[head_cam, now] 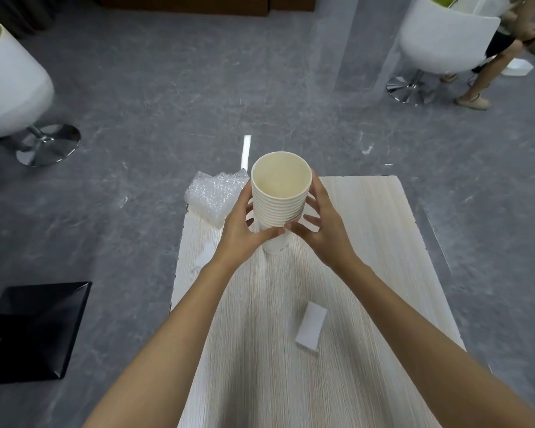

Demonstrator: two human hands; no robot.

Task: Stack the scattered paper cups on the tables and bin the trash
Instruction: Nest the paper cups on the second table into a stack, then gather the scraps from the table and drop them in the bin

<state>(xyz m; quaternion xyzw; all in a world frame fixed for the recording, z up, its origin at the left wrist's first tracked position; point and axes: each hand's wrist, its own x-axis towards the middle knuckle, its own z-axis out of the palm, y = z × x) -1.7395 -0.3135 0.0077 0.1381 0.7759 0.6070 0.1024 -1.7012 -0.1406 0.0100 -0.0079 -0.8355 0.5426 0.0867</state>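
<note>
On the table point(368, 242), left hand point(244, 234) and right hand point(325, 231) clasp nested cups point(279, 196), seemingly standing.

Bare forearms stretched forward, converging
Left hand point(243, 234) and right hand point(326, 234) grip the cup stack point(278, 211) from either side, fingers spread and curled, thumb tips almost touching nearside

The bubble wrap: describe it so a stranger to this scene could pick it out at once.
Find the pale wooden table. At its far left corner, left of the stack of paper cups, lies the bubble wrap. Unlike the flat white paper scraps, it is clear and crumpled.
</note>
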